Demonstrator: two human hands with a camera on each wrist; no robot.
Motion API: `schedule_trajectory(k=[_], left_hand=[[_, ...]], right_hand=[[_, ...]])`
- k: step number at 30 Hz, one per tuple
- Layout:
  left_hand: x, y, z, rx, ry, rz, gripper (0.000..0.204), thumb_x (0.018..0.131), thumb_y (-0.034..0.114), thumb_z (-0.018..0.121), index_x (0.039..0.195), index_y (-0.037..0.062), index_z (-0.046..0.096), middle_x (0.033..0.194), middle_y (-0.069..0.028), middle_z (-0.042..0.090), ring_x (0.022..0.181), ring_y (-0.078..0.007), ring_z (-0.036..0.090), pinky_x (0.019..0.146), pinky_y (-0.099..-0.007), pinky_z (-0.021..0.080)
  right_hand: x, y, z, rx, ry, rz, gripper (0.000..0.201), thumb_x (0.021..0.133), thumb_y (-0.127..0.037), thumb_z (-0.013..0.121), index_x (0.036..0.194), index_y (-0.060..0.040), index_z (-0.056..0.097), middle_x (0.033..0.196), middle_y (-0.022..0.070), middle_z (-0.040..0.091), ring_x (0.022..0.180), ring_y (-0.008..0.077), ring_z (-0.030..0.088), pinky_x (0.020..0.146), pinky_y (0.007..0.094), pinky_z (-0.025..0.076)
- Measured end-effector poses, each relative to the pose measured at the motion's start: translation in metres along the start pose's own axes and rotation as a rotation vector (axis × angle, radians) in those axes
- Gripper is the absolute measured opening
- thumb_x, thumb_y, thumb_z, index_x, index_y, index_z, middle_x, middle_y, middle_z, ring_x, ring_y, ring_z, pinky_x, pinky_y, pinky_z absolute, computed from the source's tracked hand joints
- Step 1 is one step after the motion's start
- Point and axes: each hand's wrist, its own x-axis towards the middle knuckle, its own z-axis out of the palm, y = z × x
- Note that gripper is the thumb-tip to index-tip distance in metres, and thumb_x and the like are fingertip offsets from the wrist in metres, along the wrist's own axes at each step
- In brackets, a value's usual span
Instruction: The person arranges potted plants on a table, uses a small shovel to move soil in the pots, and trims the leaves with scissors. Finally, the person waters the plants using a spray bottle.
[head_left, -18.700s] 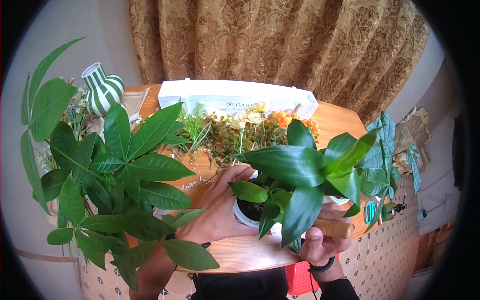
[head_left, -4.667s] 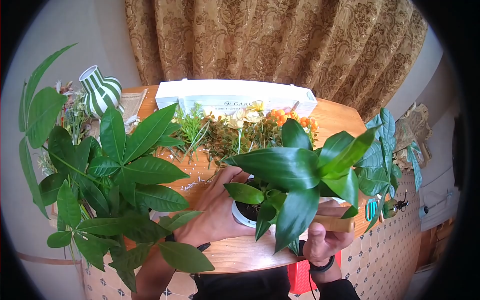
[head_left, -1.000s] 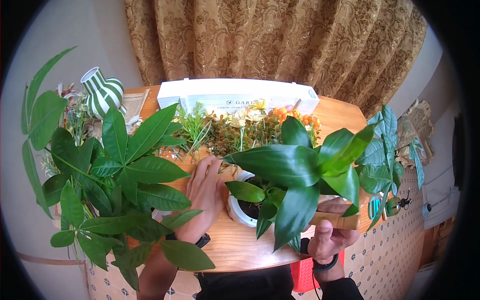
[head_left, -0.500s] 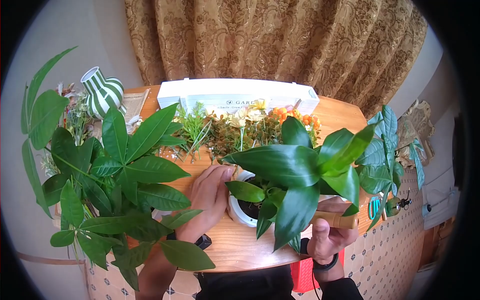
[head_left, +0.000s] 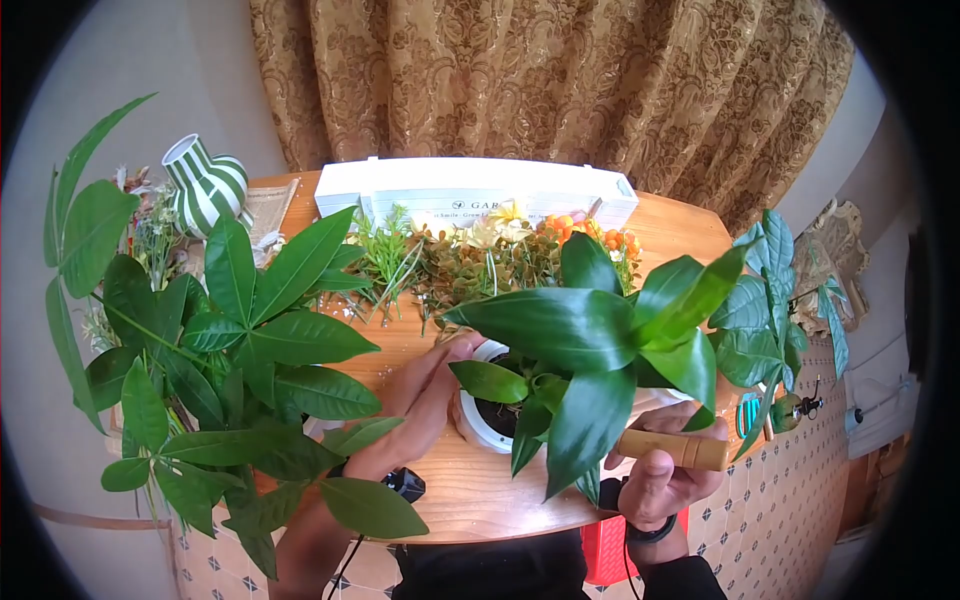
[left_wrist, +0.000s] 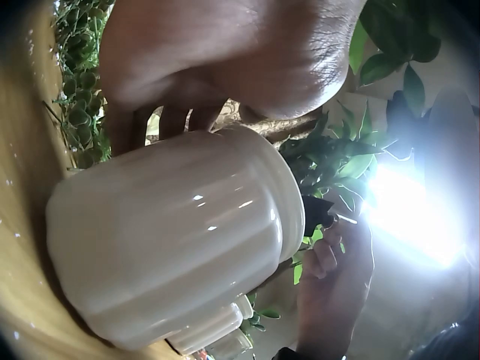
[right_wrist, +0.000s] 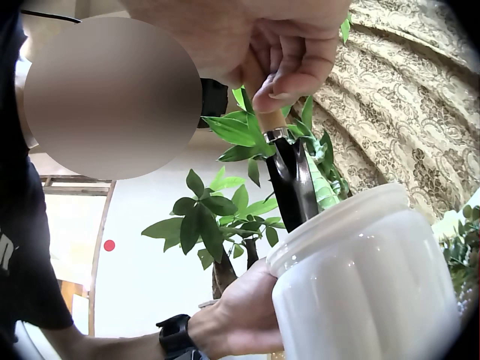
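A white ribbed flower pot (head_left: 474,426) stands on the table, with dark soil (head_left: 496,418) inside and a broad-leaved green plant (head_left: 585,330) growing out of it. Against the pot's left side lies my left hand (head_left: 420,405), its fingers reaching round behind the wall, with the tips hidden in the left wrist view. My right hand (head_left: 660,488) grips the wooden handle (head_left: 680,450) of a garden trowel. In the right wrist view the black trowel blade (right_wrist: 292,184) points down past the pot rim (right_wrist: 337,225), its tip hidden inside. Leaves cover the blade in the head view.
A large leafy plant (head_left: 250,330) fills the left side. Behind the pot lie artificial flowers and greenery (head_left: 490,255) before a long white planter box (head_left: 470,190). A green-striped vase (head_left: 205,185) stands back left; teal-handled scissors (head_left: 746,415) lie right.
My left hand lay on the table left of the pot and has come in against its side; earlier it was also at the pot. My right hand has shifted slightly right with the trowel.
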Motion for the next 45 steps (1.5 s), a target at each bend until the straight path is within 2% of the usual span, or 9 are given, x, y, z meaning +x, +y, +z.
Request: schedule_trajectory(k=[8,11,14,18,23,29,32,38,45], left_hand=[[0.009,-0.011,-0.008,-0.031,-0.156,0.124,0.052,0.102,0.033,0.058,0.138,-0.0028,0.048,0.126,-0.0128,0.064,0.116,-0.018,0.059,0.102,-0.0333,0.044],[0.008,-0.016,-0.017,0.158,-0.003,0.194,0.056,0.094,0.031,0.071,0.135,-0.0002,0.051,0.129,-0.014,0.063,0.123,-0.0205,0.058,0.107,-0.0357,0.043],[0.003,-0.003,-0.016,0.152,0.041,0.171,0.065,0.086,0.027,0.08,0.137,0.0005,0.05,0.131,-0.0151,0.062,0.129,-0.0233,0.055,0.111,-0.0387,0.041],[-0.002,0.022,-0.008,0.13,-0.136,0.149,0.089,0.071,0.026,0.09,0.143,0.0019,0.044,0.135,-0.0152,0.058,0.131,-0.0268,0.053,0.111,-0.04,0.04],[0.004,0.016,-0.004,0.31,-0.338,0.101,0.104,0.061,0.023,0.094,0.147,0.0041,0.039,0.137,-0.0151,0.053,0.129,-0.0286,0.053,0.11,-0.0401,0.04],[0.004,0.012,0.003,0.237,-0.28,0.04,0.104,0.062,0.028,0.094,0.147,0.004,0.039,0.136,-0.0162,0.051,0.128,-0.0309,0.052,0.109,-0.042,0.041],[0.012,-0.003,0.006,0.546,-0.273,0.243,0.109,0.06,0.034,0.095,0.147,0.0022,0.038,0.138,-0.0189,0.05,0.13,-0.0349,0.05,0.11,-0.0445,0.041],[0.01,-0.02,0.007,0.576,-0.159,0.235,0.119,0.057,0.04,0.096,0.149,-0.0013,0.033,0.142,-0.0234,0.045,0.132,-0.0406,0.045,0.113,-0.0488,0.038],[0.008,-0.018,0.008,0.573,-0.149,0.302,0.119,0.056,0.037,0.096,0.149,-0.0026,0.033,0.144,-0.0247,0.043,0.134,-0.0419,0.044,0.114,-0.0488,0.037]], right_hand=[[0.006,0.001,0.006,-0.044,-0.116,-0.072,0.034,0.087,-0.022,0.081,0.093,0.0033,0.06,0.086,0.0131,0.064,0.065,0.0216,0.063,0.058,0.032,0.049],[0.008,-0.001,0.007,-0.039,-0.139,-0.039,0.032,0.086,-0.02,0.081,0.092,0.0028,0.06,0.087,0.0138,0.065,0.066,0.0215,0.062,0.058,0.032,0.049],[0.011,-0.002,0.007,-0.044,-0.129,-0.086,0.031,0.086,-0.017,0.082,0.093,0.003,0.06,0.088,0.0143,0.066,0.066,0.0213,0.062,0.058,0.0318,0.048],[0.01,0.001,0.006,-0.026,-0.125,-0.077,0.03,0.086,-0.015,0.082,0.094,0.0035,0.059,0.088,0.0144,0.065,0.065,0.0213,0.062,0.058,0.0322,0.048],[0.011,-0.001,0.008,-0.065,-0.169,-0.064,0.032,0.087,-0.018,0.08,0.095,0.0034,0.059,0.086,0.014,0.065,0.066,0.0217,0.062,0.058,0.0321,0.048],[0.013,0.001,0.003,-0.075,-0.114,-0.112,0.034,0.087,-0.021,0.081,0.095,0.0032,0.058,0.085,0.0142,0.064,0.064,0.0214,0.061,0.057,0.0327,0.05],[0.008,0.003,0.003,-0.061,-0.018,-0.063,0.036,0.087,-0.021,0.081,0.096,0.0041,0.058,0.084,0.0139,0.064,0.063,0.0218,0.062,0.057,0.0329,0.051],[0.01,0.001,0.008,0.023,0.055,-0.026,0.035,0.087,-0.022,0.081,0.097,0.0037,0.06,0.082,0.0146,0.065,0.066,0.0231,0.064,0.057,0.0327,0.051],[0.012,0.007,0.004,-0.178,-0.078,-0.195,0.029,0.089,-0.018,0.076,0.099,0.0037,0.06,0.082,0.015,0.064,0.063,0.024,0.063,0.056,0.0325,0.051]])
